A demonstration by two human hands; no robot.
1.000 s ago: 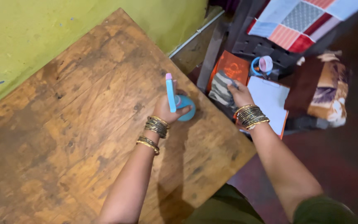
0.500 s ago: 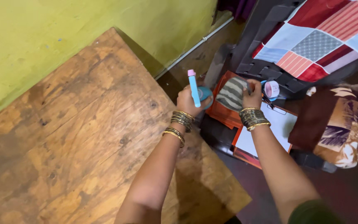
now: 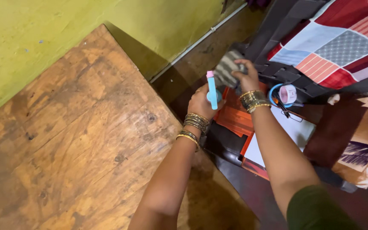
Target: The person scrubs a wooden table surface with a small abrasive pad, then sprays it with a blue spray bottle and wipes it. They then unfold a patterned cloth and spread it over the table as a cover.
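We note both hands have moved off the desk (image 3: 73, 127): left hand (image 3: 203, 104) clamped on the blue bottle (image 3: 212, 91), right hand (image 3: 244, 76) gripping the striped cloth (image 3: 226, 68), lifted beyond the desk's far corner.

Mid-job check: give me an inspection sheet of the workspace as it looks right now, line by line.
Surface: worn wooden table, scratched and stained.
Job's things: blue spray bottle with pink cap; striped grey cloth.
Clutter: orange folders, white paper on a clipboard, small blue and pink fan, brown patterned cushion.
Grippers: left hand grips the bottle; right hand grips the cloth, beyond the table edge.
Cables: nothing seen.
Surroundings: green wall, pipe along its base, patchwork cloth on dark furniture.
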